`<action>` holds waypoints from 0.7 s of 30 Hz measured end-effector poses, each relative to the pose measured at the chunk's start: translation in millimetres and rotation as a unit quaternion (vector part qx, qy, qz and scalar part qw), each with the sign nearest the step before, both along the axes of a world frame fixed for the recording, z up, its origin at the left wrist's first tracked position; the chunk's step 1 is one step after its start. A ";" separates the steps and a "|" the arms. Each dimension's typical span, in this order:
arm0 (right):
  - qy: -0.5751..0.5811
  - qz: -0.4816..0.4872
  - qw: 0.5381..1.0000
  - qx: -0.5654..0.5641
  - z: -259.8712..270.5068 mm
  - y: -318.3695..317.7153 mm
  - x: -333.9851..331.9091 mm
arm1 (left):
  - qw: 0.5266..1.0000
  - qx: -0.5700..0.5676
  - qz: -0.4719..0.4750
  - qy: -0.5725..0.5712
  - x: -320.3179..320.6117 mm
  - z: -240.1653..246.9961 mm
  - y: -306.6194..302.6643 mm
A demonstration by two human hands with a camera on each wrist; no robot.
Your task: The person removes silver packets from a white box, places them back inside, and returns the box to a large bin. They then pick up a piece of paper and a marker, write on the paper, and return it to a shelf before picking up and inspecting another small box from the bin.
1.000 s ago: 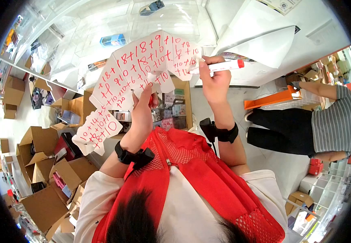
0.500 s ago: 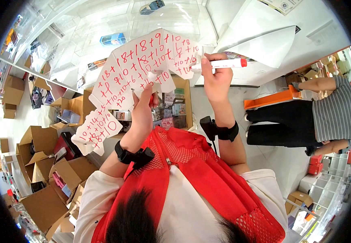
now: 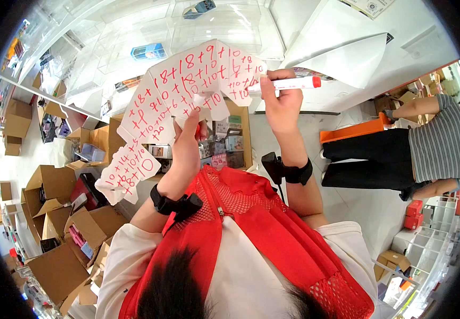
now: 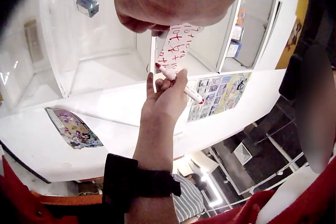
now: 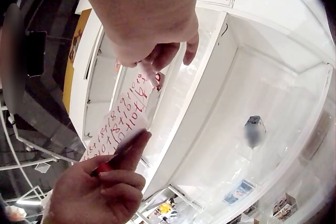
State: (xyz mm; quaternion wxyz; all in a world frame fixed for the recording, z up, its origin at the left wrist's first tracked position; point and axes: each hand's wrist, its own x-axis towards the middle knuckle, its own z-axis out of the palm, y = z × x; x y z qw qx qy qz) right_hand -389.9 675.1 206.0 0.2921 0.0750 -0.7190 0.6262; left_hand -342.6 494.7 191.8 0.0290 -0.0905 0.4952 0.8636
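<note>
My left hand (image 3: 187, 143) pinches a white, irregularly cut sheet of paper (image 3: 158, 98) covered in red handwritten numbers and plus signs. A small red piece (image 5: 103, 169) is tucked in the same hand's fingers. In my right hand (image 3: 283, 109) I grip a white marker (image 3: 293, 83) with a red end, its red tip right at the sheet's right-hand part. The left wrist view shows the marker's tip against the red writing, with the fingers curled round its barrel. From the right wrist view, the left thumb lies over the sheet's near edge.
Clear display cases (image 3: 214, 26) with a few small boxes stand ahead. Opened cardboard boxes (image 3: 65, 223) crowd the floor at the left. Below the sheet is a carton of small packaged goods (image 3: 235, 143). Another person in a striped shirt (image 3: 440, 143) stands at the right near an orange object (image 3: 352, 130).
The marker has shifted slightly at the sheet's right edge, its tip leaving one spot and returning close to the writing. The left hand stays put. The other person's arms have moved a little.
</note>
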 end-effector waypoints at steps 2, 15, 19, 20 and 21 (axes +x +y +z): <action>0.000 -0.001 1.000 0.007 0.7 0.3 0.8 | 1.000 0.004 0.005 -0.005 0.3 1.4 0.8; -0.019 0.019 1.000 0.016 -0.7 2.1 2.3 | 1.000 0.000 0.000 0.010 0.6 0.7 3.1; -0.014 0.021 0.997 -0.078 -4.3 3.0 1.8 | 1.000 -0.022 0.015 -0.004 1.4 1.2 3.7; -0.025 0.026 0.993 -0.112 1.0 2.4 5.1 | 1.000 -0.020 0.013 -0.003 1.4 1.2 3.6; -0.036 0.031 0.988 -0.145 4.3 2.1 6.6 | 1.000 -0.017 0.011 -0.002 1.0 1.2 3.5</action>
